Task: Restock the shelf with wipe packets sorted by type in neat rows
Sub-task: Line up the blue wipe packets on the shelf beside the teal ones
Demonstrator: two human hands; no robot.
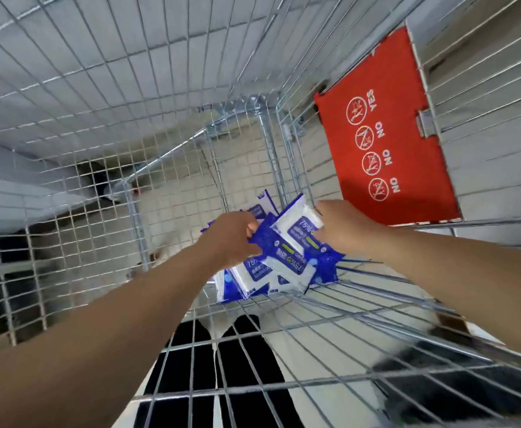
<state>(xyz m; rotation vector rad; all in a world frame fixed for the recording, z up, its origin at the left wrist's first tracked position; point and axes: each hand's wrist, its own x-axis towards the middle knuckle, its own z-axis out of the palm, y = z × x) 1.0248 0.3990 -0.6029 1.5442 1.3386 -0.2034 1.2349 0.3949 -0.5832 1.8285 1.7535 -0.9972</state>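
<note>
Below, left hand (231,236) and right hand (344,227) grip "75%" wipe packets (284,264).

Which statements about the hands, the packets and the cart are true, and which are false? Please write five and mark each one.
1. The left hand and the right hand both reach into the wire cart. True.
2. The right hand grips a blue and white wipe packet. True.
3. The left hand is empty. False: it grips packets from the pile.
4. The packets lie in neat rows on a shelf. False: they lie in a loose pile at the bottom of the cart.
5. The red panel reads YES four times. False: it reads YES once and NO three times.
</note>
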